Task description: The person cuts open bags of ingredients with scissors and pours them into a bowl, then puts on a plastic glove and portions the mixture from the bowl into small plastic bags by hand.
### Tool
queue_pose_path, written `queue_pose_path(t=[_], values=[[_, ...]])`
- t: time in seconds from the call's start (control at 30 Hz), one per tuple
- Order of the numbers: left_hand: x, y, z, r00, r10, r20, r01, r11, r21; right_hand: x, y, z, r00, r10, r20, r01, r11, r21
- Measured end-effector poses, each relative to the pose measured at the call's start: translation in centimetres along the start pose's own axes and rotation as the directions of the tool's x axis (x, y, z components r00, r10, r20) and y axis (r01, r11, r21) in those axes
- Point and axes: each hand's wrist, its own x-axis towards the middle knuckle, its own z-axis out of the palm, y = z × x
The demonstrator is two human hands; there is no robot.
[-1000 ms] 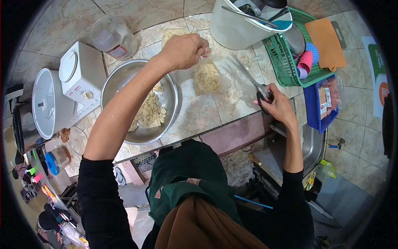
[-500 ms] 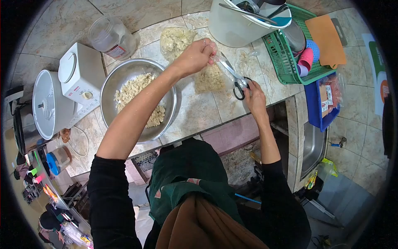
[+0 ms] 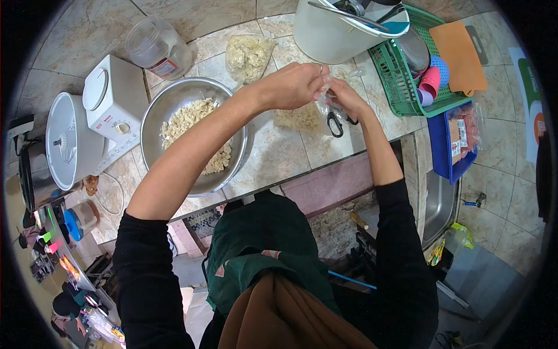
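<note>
Marbled tile counter point(image 3: 268, 166), seen on my remote feed: the left hand point(image 3: 303, 86) pinches clear plastic point(image 3: 323, 106) closed; the right hand point(image 3: 347, 99) meets it, grip unclear to me, above black-handled scissors point(image 3: 330, 120) and bagged crumbly mixture point(image 3: 292, 120).

The head-worn camera faces forward and down, near the bare left hand point(image 3: 300, 87), bare right hand point(image 3: 347, 99) and beige marbled-tile counter point(image 3: 264, 166).

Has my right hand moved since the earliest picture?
Yes. Your right hand has moved inward from the front edge of the counter, toward the white bucket.
</note>
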Motion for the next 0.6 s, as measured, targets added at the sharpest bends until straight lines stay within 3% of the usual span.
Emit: queue_pose_path(t=[0.17, 0.37, 0.43, 0.53, 0.6], values=[[0.1, 1.9, -1.5, 0.997, 0.077, -0.026, -0.076, 0.997, 0.033, 3.6, 0.6, -1.3, 0.976, -0.008, 0.22, 0.008, 1.0, 0.001], [-0.7, 3.9, -4.2, 0.973, 0.146, -0.178, -0.128, 0.986, 0.105, 0.9, -3.8, -1.8, 0.967, -0.161, 0.2, 0.118, 0.97, 0.214], [-1.5, 5.0, -5.8, 0.961, 0.145, -0.233, -0.122, 0.986, 0.11, 0.9, -4.6, -2.2, 0.964, -0.199, 0.174, 0.168, 0.97, 0.176], [-1.7, 5.5, -7.8, 0.916, 0.271, -0.295, -0.236, 0.96, 0.149, 0.5, -6.8, -0.9, 0.949, -0.289, 0.124, 0.277, 0.955, 0.103], [-3.0, 6.6, -9.5, 0.941, 0.167, -0.295, -0.167, 0.986, 0.026, 0.6, -8.1, 0.1, 0.941, -0.322, 0.108, 0.32, 0.947, 0.033]])
